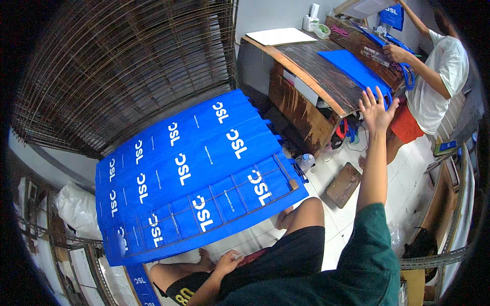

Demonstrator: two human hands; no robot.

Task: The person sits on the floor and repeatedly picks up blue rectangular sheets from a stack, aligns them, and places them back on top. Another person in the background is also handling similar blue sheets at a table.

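Observation:
My right hand (376,111) is raised at the end of an outstretched arm, fingers spread and holding nothing. In the picture it overlaps the near end of a blue fabric piece (354,67) on the worktable; whether they touch I cannot tell. My left hand (229,262) is low by my lap, its fingers curled together; a small pale spot shows there, too small to name. In front of me, blue fabric pieces with white print (194,145) lie in overlapping rows. A wire rack (229,191) lies across the nearest row.
A large stack of wire racks (138,56) leans up at the back left. A wooden worktable (306,53) bears a white board (280,36) and a tape roll (322,31). Beside it a co-worker (439,76) handles blue fabric. A brown block (343,185) sits on the tiled floor.

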